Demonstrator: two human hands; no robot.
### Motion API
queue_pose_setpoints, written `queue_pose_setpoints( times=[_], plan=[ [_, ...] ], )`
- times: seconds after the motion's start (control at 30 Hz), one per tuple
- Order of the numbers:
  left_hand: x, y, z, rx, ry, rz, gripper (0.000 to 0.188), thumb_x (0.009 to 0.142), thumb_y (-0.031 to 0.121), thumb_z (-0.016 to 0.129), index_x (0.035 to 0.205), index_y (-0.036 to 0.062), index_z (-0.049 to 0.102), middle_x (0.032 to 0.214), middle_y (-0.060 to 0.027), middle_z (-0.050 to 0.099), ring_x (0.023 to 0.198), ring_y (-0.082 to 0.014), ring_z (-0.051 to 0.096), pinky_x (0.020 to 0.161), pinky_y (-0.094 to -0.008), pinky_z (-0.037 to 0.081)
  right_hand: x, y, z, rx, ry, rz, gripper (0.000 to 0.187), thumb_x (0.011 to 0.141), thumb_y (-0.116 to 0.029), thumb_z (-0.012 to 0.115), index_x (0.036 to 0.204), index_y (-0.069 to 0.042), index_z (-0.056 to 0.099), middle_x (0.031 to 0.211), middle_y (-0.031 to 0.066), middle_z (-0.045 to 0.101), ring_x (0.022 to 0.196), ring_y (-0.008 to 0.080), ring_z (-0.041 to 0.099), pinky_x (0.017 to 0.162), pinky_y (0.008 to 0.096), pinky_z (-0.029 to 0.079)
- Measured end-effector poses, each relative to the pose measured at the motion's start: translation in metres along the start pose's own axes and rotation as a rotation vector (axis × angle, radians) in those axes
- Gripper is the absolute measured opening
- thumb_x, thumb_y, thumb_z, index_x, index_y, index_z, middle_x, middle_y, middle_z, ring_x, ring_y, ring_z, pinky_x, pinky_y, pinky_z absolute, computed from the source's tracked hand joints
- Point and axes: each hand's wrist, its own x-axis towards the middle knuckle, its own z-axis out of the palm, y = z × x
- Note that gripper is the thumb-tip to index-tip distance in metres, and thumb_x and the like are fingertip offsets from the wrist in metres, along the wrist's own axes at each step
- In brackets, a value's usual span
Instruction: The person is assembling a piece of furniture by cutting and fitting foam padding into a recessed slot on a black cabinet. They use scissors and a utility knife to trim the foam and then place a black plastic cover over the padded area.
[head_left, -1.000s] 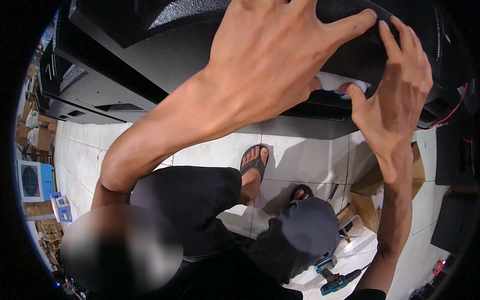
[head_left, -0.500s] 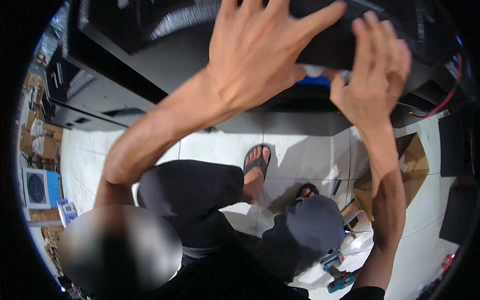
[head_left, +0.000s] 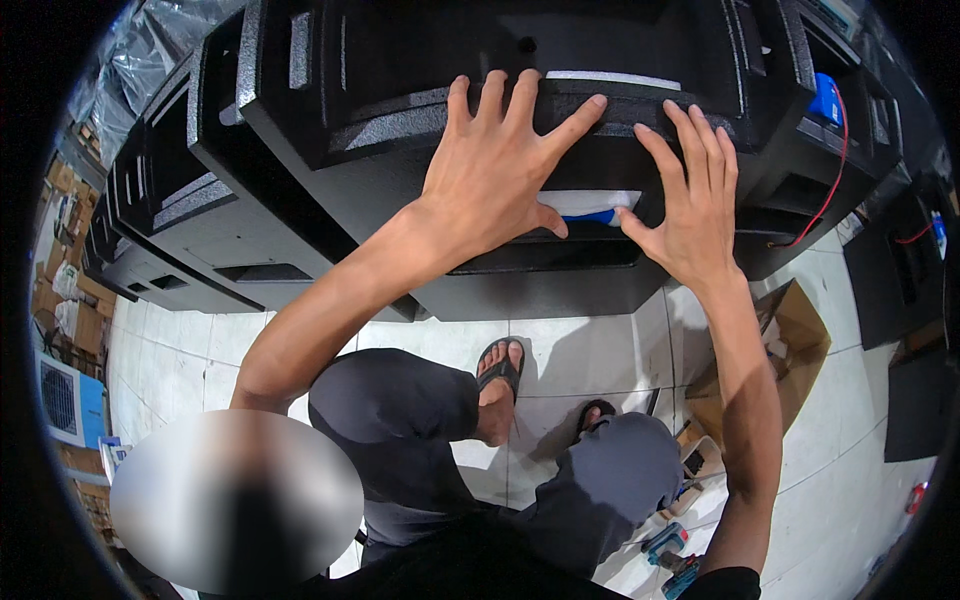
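A large black textured speaker cabinet (head_left: 400,180) stands in front of me. Across its front edge lies my left hand (head_left: 495,175), fingers spread and pointing away. My right hand (head_left: 690,205) is beside it on the same cabinet, its fingers also apart. Between the two thumbs shows a blue-and-white thing (head_left: 597,208) in an opening of the cabinet; most of it is hidden, and I cannot tell what kind it is. Both thumbs reach to its ends, perhaps touching it. Neither hand is wrapped round anything.
More black cabinets (head_left: 215,235) line up at left. At right, a red wire (head_left: 838,170) hangs from a blue pack (head_left: 826,100). An open cardboard box (head_left: 790,340) and a teal cordless drill (head_left: 665,545) are on the tiled floor by my right leg.
The view has shifted, so more of the cabinet's top shows. My right hand's fingers, bent and blurred before, are now stretched out on the cabinet, and both hands appear lower in the picture.
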Motion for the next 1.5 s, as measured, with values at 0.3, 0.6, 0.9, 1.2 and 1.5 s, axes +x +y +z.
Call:
queue_pose_setpoints(
  times=[0.3, 0.6, 0.9, 1.2, 1.5],
  plan=[
    [0.020, 0.019, 0.006, -0.055, 0.092, 0.022, 0.105, 0.058, 0.041, 0.090, 0.145, 0.0156, 0.038, 0.134, -0.0313, 0.045, 0.126, -0.0430, 0.045, 0.107, -0.0557, 0.034, -0.001, 0.008, 0.015, 0.046, 0.132, -0.056, 0.089, 0.058, -0.024, 0.087, 0.138, -0.023, 0.048, 0.145, 0.0103, 0.044, 0.137, 0.0310, 0.036, 0.114, 0.0479, 0.026],
    [0.027, 0.003, 0.038, 0.216, 0.218, 0.152, 0.092, 0.061, 0.033, 0.083, 0.142, 0.0128, 0.044, 0.125, -0.0328, 0.048, 0.114, -0.0446, 0.049, 0.100, -0.0533, 0.039, -0.004, 0.018, 0.037, -0.070, 0.256, -0.157, 0.083, 0.063, -0.033, 0.086, 0.136, -0.013, 0.053, 0.143, 0.0102, 0.049, 0.134, 0.0295, 0.040, 0.110, 0.0448, 0.029],
    [0.018, 0.011, 0.040, 0.192, 0.203, 0.129, 0.093, 0.061, 0.036, 0.084, 0.142, 0.0129, 0.045, 0.126, -0.0316, 0.049, 0.115, -0.0439, 0.049, 0.100, -0.0528, 0.039, -0.002, 0.027, 0.036, -0.167, 0.202, -0.179, 0.080, 0.067, -0.034, 0.085, 0.135, -0.009, 0.052, 0.137, 0.0103, 0.053, 0.130, 0.0292, 0.045, 0.108, 0.0458, 0.032],
    [0.018, 0.022, 0.024, 0.191, 0.179, 0.090, 0.093, 0.062, 0.039, 0.084, 0.142, 0.0128, 0.045, 0.127, -0.0305, 0.049, 0.116, -0.0431, 0.049, 0.101, -0.0525, 0.037, -0.001, 0.019, 0.040, -0.126, 0.248, -0.198, 0.074, 0.069, -0.028, 0.083, 0.132, -0.007, 0.050, 0.135, 0.0113, 0.052, 0.129, 0.0300, 0.045, 0.109, 0.0492, 0.031],
    [0.026, 0.025, 0.015, 0.047, 0.104, -0.008, 0.094, 0.062, 0.043, 0.085, 0.141, 0.0127, 0.045, 0.129, -0.0294, 0.050, 0.117, -0.0424, 0.049, 0.101, -0.0523, 0.036, 0.003, -0.003, 0.035, -0.110, 0.301, -0.088, 0.066, 0.074, -0.022, 0.079, 0.130, -0.006, 0.048, 0.133, 0.0131, 0.051, 0.127, 0.0319, 0.047, 0.109, 0.0532, 0.032]
  ],
)
